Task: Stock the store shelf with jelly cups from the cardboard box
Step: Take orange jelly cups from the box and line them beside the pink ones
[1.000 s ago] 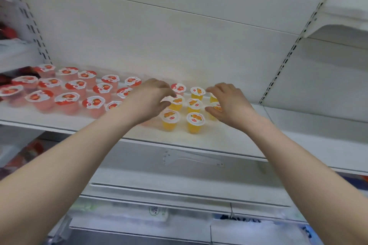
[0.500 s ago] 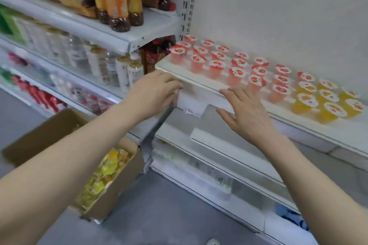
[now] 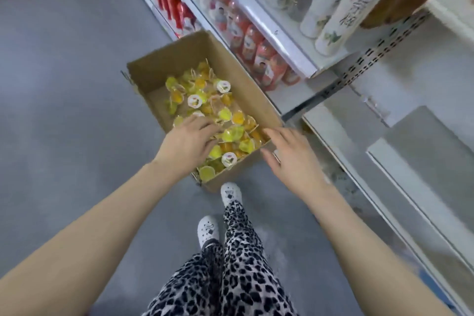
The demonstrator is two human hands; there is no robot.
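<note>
The open cardboard box is sitting on the grey floor, just beside the foot of the white store shelving, and it is holding a loose heap of yellow and orange jelly cups, a few of them lying with their white lids facing up. The left hand is reaching down into the near half of the box, its fingers bending onto the cups there; I cannot tell whether it is gripping one. The right hand is hovering over the box's near right corner with fingers straight and spread, holding nothing, its fingertips lying just above the cups at that edge. Both forearms are stretching down from the bottom corners of the view. Between them, leopard-print trousers and white clogs are showing, one clog standing close to the box's near corner. Beyond the box, red-labelled bottles are lining a low shelf, and tall white-labelled bottles are standing on the shelf above them.
</note>
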